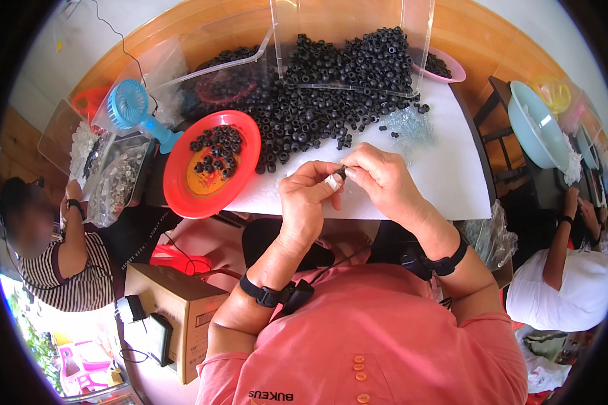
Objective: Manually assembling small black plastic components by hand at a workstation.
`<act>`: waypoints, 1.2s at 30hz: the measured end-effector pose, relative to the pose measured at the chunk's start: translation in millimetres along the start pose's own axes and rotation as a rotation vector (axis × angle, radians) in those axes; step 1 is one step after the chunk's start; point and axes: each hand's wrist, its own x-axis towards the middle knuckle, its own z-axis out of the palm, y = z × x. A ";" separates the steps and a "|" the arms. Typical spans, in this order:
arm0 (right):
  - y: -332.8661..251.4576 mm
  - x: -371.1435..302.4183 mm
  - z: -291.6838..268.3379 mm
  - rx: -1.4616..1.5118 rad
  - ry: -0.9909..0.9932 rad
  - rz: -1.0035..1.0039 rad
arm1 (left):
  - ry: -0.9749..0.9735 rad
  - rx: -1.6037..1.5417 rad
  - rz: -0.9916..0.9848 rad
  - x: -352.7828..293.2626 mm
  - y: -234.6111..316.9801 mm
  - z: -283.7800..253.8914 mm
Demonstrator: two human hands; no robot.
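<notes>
The left hand (pixel 309 200) and the right hand (pixel 378 177) are meeting above the near edge of the white tabletop (pixel 446 169), fingertips pressed together. Between them they are pinching a small black ring-shaped part (pixel 343 171); the left fingers (pixel 327 177) are closing on it from below and the right fingers (pixel 355 173) are gripping it from the other side. One left fingertip is wearing a pale wrapping, right beside the part. Each wrist is carrying a black strap, with a cable hanging from the left one.

Just beyond the fingers, a big heap of black ring parts (pixel 317 101) is spreading across the tabletop and running into clear plastic bins (pixel 348 40) farther away. A little patch of clear, glassy bits (pixel 407 125) is lying beyond the right fingers. To the left of the left fingers a red plate (pixel 182 196) is sitting, holding a small cluster of the same black rings, and past it a blue handheld fan (pixel 134 109) is standing next to a clear bag. A pink bowl (pixel 452 67) is peeking out far beyond the right fingers, at the tabletop's corner.

A cardboard box (pixel 175 304) is resting below the left forearm. Far to the left, a person in a striped top (pixel 67 270) is sitting at a tray of small parts; far to the right, a person in a white top (pixel 567 283) is working near a light blue basin (pixel 537 125).
</notes>
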 end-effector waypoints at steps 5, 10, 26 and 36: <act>-6.5 1.2 1.2 -0.324 -0.006 -0.122 | 0.012 -0.009 -0.015 1.9 -2.2 -1.7; -7.9 1.0 5.7 -0.423 0.008 -0.201 | 0.029 -0.053 -0.027 1.1 -2.5 -2.2; -13.3 -7.8 14.0 -0.308 0.048 -0.164 | 0.005 -0.131 -0.050 4.5 1.4 0.8; 3.3 -13.4 27.2 -0.326 0.233 -0.139 | -0.033 0.042 -0.140 -6.3 16.5 1.8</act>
